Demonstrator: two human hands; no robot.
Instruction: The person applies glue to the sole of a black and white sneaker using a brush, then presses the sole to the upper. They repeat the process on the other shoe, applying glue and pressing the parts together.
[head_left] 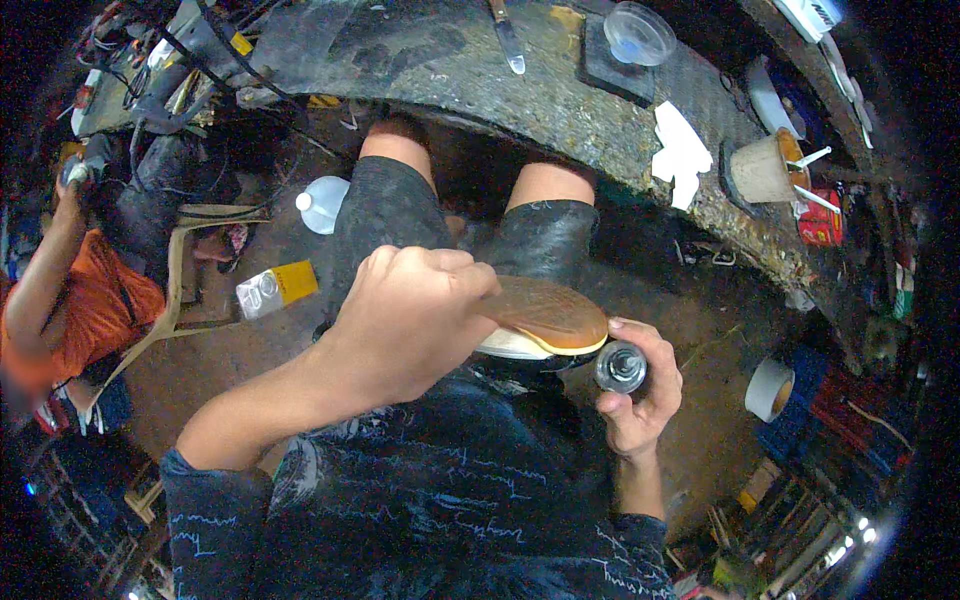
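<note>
Over my lap a shoe (553, 308) is held with its brown sole facing up and a pale, yellowish edge along its side. My left hand (410, 305) is closed around one end of it, hiding that part. At the other end, my right hand (648, 385) has its thumb and fingers curled around a small clear bottle (621, 367), seen end-on. A fingertip of this hand lies right at the shoe's tip; whether it presses on it I cannot tell.
On the worn workbench (420, 60) lie a knife (507, 38), a clear round tub (640, 35), white scraps (682, 152) and a pot (762, 168) with sticks. A co-worker in orange (95, 300) sits left. A plastic jug (325, 204), a yellow-and-clear package (277, 289) and a tape roll (769, 390) are lower down.
</note>
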